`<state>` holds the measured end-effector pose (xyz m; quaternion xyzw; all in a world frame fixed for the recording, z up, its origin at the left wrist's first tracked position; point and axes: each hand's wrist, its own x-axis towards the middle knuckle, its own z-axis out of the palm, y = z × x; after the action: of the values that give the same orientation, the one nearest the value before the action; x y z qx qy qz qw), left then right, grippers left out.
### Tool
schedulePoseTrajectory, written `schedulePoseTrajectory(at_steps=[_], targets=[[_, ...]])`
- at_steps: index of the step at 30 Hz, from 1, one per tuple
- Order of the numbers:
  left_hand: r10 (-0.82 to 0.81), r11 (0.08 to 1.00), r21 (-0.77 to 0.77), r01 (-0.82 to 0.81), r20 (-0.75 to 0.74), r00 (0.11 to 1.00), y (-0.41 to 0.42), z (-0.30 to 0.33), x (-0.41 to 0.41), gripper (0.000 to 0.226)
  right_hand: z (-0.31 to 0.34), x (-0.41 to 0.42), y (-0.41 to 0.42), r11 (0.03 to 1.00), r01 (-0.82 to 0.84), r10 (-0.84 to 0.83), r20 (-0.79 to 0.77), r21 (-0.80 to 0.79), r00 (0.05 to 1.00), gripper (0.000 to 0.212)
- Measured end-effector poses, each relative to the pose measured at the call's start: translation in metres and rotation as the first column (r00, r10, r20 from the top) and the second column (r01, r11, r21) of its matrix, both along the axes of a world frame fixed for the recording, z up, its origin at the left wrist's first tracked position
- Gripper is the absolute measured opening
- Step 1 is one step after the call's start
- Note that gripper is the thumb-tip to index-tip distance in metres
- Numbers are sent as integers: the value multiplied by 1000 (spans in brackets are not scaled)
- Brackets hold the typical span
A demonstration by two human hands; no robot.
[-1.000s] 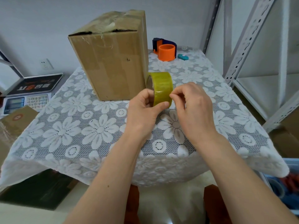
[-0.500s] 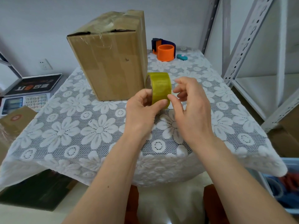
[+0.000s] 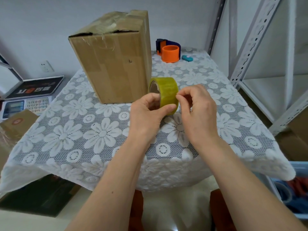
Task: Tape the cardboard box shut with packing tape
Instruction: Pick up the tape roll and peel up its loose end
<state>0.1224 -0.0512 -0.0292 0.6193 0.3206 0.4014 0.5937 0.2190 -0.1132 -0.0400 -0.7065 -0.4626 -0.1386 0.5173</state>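
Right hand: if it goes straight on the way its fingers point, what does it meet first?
The right hand points left at the tape roll, which its fingertips seem to touch already. Depth is unclear.

The cardboard box point(image 3: 113, 64) is matt brown, with crinkled glossy film over its top. The tape roll point(image 3: 167, 92) is shiny yellowish plastic on a card core. White lace cloth point(image 3: 83, 130) covers the table; the shelving point(image 3: 246, 47) is painted metal.

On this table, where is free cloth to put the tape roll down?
Free: the near-left lace tablecloth, in front of the cardboard box, and the right side past the right hand. Crowded: the far corner with the orange tape dispenser and the small teal object.
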Motion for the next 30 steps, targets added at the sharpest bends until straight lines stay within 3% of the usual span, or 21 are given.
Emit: schedulePoseTrajectory(at_steps=[6, 19, 24, 27, 30], targets=[[13, 1000, 12, -13, -14, 1000, 0, -1, -1, 18, 0, 0, 1, 997, 3, 1, 51, -82, 999, 6], [0, 1000, -17, 0, 1, 1000, 3, -3, -5, 19, 3, -2, -1, 981, -99, 97, -20, -169, 995, 5], [-25, 999, -38, 27, 40, 999, 3, -1, -5, 18, 3, -5, -2, 995, -91, 90, -15, -49, 996, 6], [-45, 997, -57, 48, 64, 997, 3, 0, -4, 17, 5, -8, -4, 992, -111, 117, -102, 64, 988, 21], [-46, 997, -57, 50, 70, 996, 2, 0, -3, 18, 4, -6, -2, 993, -96, 101, -85, 68, 991, 28]])
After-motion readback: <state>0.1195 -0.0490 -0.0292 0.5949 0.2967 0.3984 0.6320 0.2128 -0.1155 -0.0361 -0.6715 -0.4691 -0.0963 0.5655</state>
